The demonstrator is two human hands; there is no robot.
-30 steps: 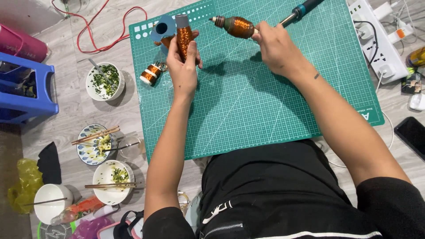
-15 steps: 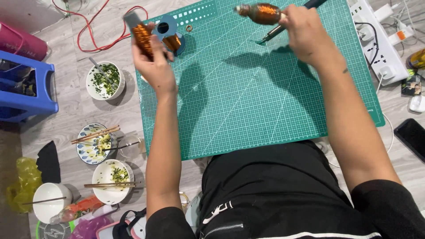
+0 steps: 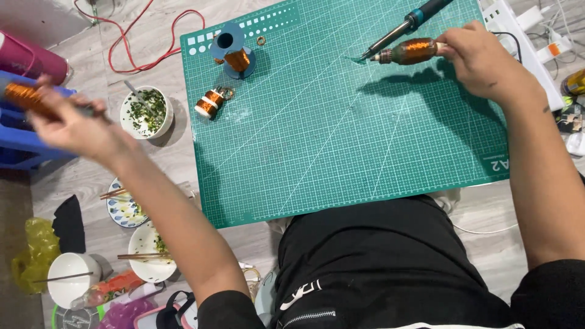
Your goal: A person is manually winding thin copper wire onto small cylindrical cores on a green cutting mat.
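Head view, one frame, catalogued from our left to our right.

Item 1: our left hand (image 3: 73,125), motion-blurred, out past the left edge of the green cutting mat (image 3: 341,146) and above the grey floor. It is closed around a copper-wound armature (image 3: 24,97) whose winding juts out toward the blue plastic stool (image 3: 18,137).

Item 2: our right hand (image 3: 481,61), over the mat's far right corner, fingers pinched on the shaft end of a second copper-wound armature (image 3: 409,51), held level above the mat. Its free end lies just beside the tip of a soldering iron (image 3: 405,27) resting on the mat.

Item 3: on the mat's far left, a blue round stand (image 3: 228,52) with a copper coil leaning on it, and a small copper wire spool (image 3: 208,103) near the edge.

Item 4: on the floor to the left, a bowl of chopped greens (image 3: 146,111), several bowls and a plate with chopsticks, and a red cable (image 3: 140,42).

Handling note: we judge each armature rigid and fairly dense for its size. The fine enamelled winding scratches easily, so the shaft ends or the core are the safer hold.
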